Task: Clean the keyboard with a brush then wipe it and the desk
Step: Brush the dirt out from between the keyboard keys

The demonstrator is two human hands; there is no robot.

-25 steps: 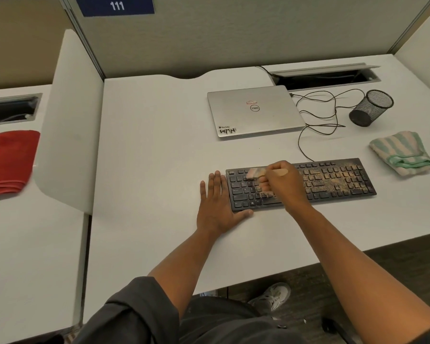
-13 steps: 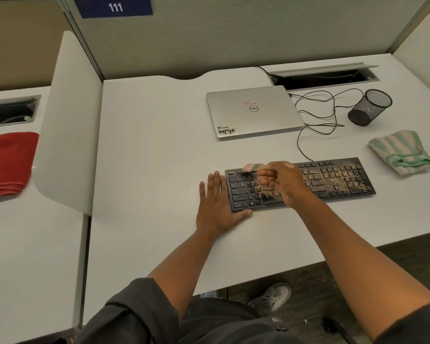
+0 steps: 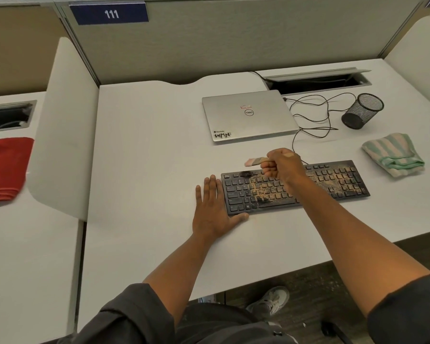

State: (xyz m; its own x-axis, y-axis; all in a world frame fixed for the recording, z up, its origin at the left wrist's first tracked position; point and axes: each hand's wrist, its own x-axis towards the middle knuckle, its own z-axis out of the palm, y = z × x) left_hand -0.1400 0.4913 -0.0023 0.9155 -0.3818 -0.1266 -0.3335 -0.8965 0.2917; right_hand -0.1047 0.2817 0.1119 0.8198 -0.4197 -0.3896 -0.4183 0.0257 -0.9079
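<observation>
Currently the desk (image 3: 147, 170) carries the keyboard (image 3: 333, 180) near its front edge, right of centre, with tan dust spread over the middle and right-hand keys. Behind the keyboard lies a closed laptop (image 3: 248, 115). A striped cloth (image 3: 392, 155) lies folded to the right of the keyboard, well apart from it, ready for the wiping step. The left hand (image 3: 212, 209) lies flat on the desk with fingers straight, thumb against the keyboard's left front corner, bracing it. The right hand (image 3: 282, 163) is curled round the handle of the brush (image 3: 252, 162), whose bristles hang above the rear left edge of the keyboard, apparently clear of the keys. Risk, as a judgement: a sideways stroke could flick dust onto the laptop or off the desk, widening the area to wipe; if the bracing hand lifts, the keyboard could slide. Brushing appears unfinished. Containers: a mesh pen cup (image 3: 363, 110) lies tipped on its side right of the laptop; its contents cannot be seen. A cable (image 3: 315, 120) runs loosely beside it.
</observation>
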